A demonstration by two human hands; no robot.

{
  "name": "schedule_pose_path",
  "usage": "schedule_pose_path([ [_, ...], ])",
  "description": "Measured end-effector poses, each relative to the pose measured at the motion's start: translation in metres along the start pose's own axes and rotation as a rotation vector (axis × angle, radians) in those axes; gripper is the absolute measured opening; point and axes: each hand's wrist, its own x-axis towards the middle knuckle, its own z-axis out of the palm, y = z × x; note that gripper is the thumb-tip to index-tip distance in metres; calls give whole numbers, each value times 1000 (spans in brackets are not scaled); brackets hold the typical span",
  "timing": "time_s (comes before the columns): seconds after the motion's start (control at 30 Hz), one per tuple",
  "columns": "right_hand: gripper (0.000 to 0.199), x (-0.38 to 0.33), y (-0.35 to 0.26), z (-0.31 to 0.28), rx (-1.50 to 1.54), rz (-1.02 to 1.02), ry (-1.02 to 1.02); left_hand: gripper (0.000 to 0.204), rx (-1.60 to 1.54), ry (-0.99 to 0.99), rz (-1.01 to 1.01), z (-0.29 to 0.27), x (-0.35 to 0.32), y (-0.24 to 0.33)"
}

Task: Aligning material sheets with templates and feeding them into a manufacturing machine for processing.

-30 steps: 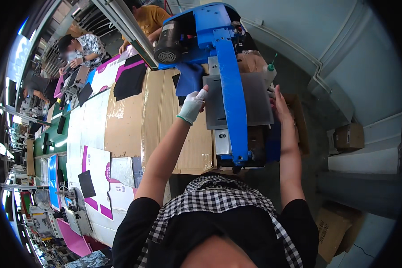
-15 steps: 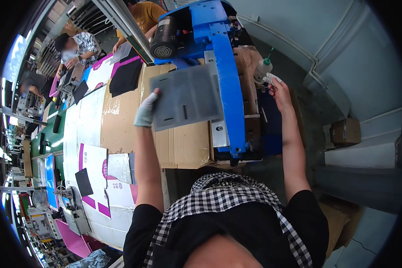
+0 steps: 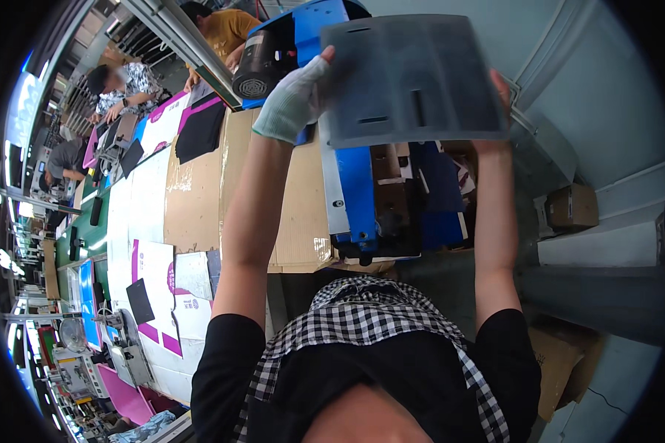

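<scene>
A grey, cloudy plastic sheet [image 3: 391,74] with several dark slots is held up over the blue machine [image 3: 360,199]. At its left edge is my left hand [image 3: 295,100], in a pale glove with the thumb tip bare, closed on the sheet. My right hand [image 3: 503,92] grips the opposite edge; most of its fingers are hidden behind the sheet. The sheet covers much of the machine's upper part. Under the sheet, dark blue material [image 3: 437,181] lies to the right of the machine's arm.
Brown cardboard [image 3: 295,229] covers the worktop left of the machine, where a dark motor [image 3: 255,70] sticks out. A black stack [image 3: 199,133] lies farther left. Co-workers sit beyond, one in a yellow-brown top [image 3: 233,33]. A cardboard box [image 3: 571,207] stands at right.
The sheet has moved up and right, from beside the machine's arm to above it. My right hand has gone from near a green-tipped bottle to the sheet's right edge.
</scene>
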Motion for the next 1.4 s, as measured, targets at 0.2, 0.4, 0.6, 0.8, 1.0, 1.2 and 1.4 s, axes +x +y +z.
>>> schedule_pose_path([
  [0.2,31,11,-19,-90,46,96,148,48,13,-175,-10,-36,11,-22],
  [0.4,34,-7,46,-130,-236,167,113,44,-142,-83,-163,-104,8,-62],
  [0.6,46,-20,118,-126,119,515,42,38,-190,66,-301,-122,1,-74],
  [0.8,65,-16,141,-169,-531,599,45,47,366,283,-264,-116,1,-116],
  [1.0,84,-29,115,-141,-485,552,158,66,59,256,-369,-141,-1,-139],
  [1.2,86,-41,105,-149,-431,564,161,60,-289,45,-207,-197,-14,-142],
  [1.4,73,-56,83,-177,-488,504,362,33,94,653,105,-243,-96,-38],
])
